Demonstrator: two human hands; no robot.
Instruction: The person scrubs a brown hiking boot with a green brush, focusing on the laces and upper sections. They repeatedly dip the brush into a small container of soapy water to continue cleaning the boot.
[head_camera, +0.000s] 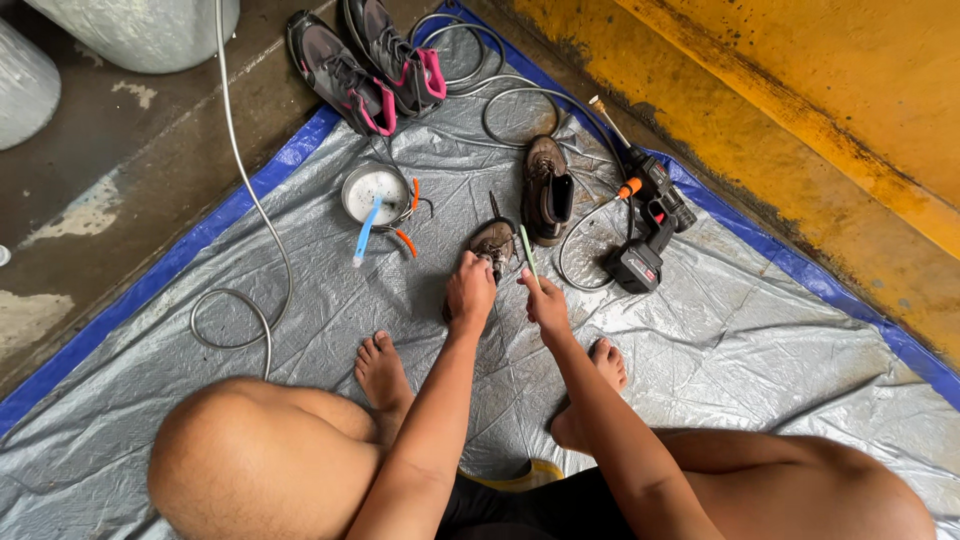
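I squat on a grey tarp (760, 330) with bare feet. My left hand (470, 290) grips a muddy brown shoe (492, 242) that lies on the tarp in front of me. My right hand (546, 300) holds a slim green-handled brush (527, 255), its tip close to the shoe's side. A second brown shoe (545, 190) stands just beyond, to the right of the first.
A small metal pot (375, 195) of white liquid holds a blue brush. A pair of grey and pink sneakers (370, 65) lies at the far tarp edge. A cordless spray gun (650, 220) with hose lies right. A yellow wall (800, 90) borders the right side.
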